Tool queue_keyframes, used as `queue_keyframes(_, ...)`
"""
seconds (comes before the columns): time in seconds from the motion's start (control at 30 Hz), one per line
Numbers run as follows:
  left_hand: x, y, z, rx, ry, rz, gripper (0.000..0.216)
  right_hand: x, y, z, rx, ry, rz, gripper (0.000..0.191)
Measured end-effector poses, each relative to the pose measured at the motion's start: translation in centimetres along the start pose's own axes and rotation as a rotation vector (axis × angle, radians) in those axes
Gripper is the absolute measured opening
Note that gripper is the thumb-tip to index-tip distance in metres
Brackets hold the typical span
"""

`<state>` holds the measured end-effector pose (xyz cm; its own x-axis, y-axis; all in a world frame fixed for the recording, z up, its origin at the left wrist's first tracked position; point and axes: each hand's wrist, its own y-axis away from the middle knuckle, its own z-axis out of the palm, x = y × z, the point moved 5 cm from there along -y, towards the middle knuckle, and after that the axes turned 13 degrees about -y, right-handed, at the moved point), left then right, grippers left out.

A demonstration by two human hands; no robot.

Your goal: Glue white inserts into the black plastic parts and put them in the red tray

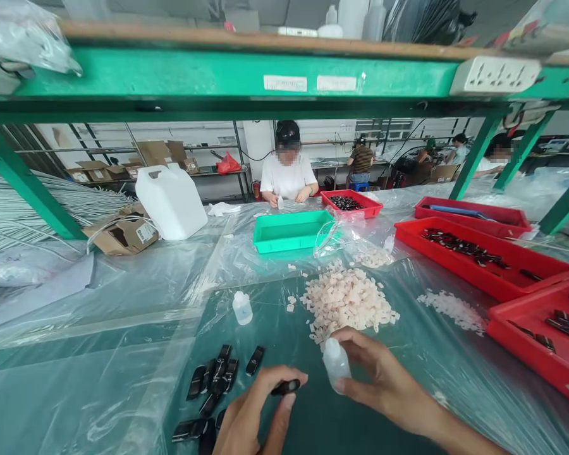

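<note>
My left hand [260,411] pinches a small glossy black part [286,387] between thumb and fingers, its oval end turned to the right. In my right hand [379,379] is a small translucent white squeeze bottle [336,365], tilted, gripped round its side with the cap upward. The bottle and the black part are apart. A second small bottle [243,308] stands on the green mat beyond my left hand. Several loose black parts [218,376] lie left of that hand, some partly hidden by it. Past my right hand is a heap of small pale pieces [348,297].
Red trays [483,259] with black parts line the right side, beside scattered clear bits [452,309]. A green tray [291,232] and white jug [171,202] stand farther back. A green shelf beam [218,72] crosses overhead. A co-worker [288,167] sits opposite.
</note>
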<state>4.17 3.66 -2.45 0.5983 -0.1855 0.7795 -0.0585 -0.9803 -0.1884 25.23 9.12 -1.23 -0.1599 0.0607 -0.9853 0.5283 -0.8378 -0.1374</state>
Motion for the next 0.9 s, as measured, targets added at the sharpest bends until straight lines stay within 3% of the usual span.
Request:
queue_keyframes(0.13,-1.7,-2.4,1.3,-0.089,-0.002,-0.016,0.023,0.2,-0.1,0.9,0.006,0.118,-0.018,0.031)
queue_keyframes(0.33,-3.9,-7.6,2.8,-0.208,-0.021,-0.113,0.019,1.0,0.3,1.8,-0.063,0.291,0.085,0.039)
queue_keyframes(0.5,-4.5,-7.3,2.7,-0.187,-0.035,-0.124,0.020,0.4,0.4,0.8,-0.156,0.329,0.025,0.061)
queue_keyframes(0.6,-4.3,-4.9,2.3,-0.120,-0.038,-0.085,0.022,-0.8,-0.2,-3.1,-0.122,0.380,-0.045,0.050)
queue_keyframes(0.67,-3.8,-3.4,2.1,-0.068,-0.036,-0.049,0.021,-1.5,-0.5,-7.6,0.062,0.485,-0.086,0.034)
queue_keyframes(0.77,-2.6,-2.1,1.8,0.002,-0.023,0.006,0.022,-2.0,-0.1,-14.5,0.366,0.677,-0.101,0.028)
queue_keyframes(0.83,-1.6,-1.6,1.5,0.032,-0.010,0.046,0.022,-1.9,0.6,-17.9,0.481,0.781,-0.073,0.027)
queue_keyframes(0.9,-0.8,-1.4,1.1,0.043,0.002,0.086,0.023,-1.9,1.2,-19.8,0.531,0.859,-0.036,0.027)
